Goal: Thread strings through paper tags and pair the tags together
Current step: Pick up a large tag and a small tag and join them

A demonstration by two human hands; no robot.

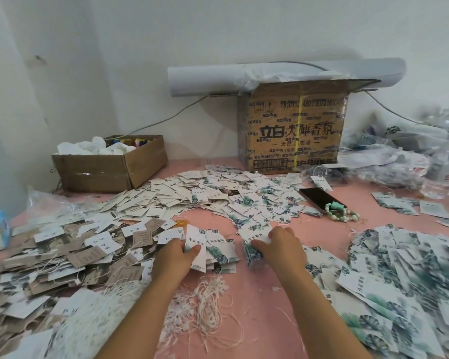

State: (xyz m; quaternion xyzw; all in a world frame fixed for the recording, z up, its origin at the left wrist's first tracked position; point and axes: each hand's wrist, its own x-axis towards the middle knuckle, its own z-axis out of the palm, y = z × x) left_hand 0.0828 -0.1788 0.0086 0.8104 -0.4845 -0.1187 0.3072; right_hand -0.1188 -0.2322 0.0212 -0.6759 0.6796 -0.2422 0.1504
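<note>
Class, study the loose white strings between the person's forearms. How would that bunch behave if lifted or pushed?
Probably floppy: the strings lie in curls and loops. Likely very light, being thin. Pushed across the pink table, they would likely tangle and drag together, since strands cross.

Both forearms reach forward, palms down. Left hand (175,257) pinches a white tag (200,261); right hand (280,248) grips a tag stack (252,253).

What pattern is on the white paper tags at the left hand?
White paper tags: teal-green leaf print; head view.
</note>
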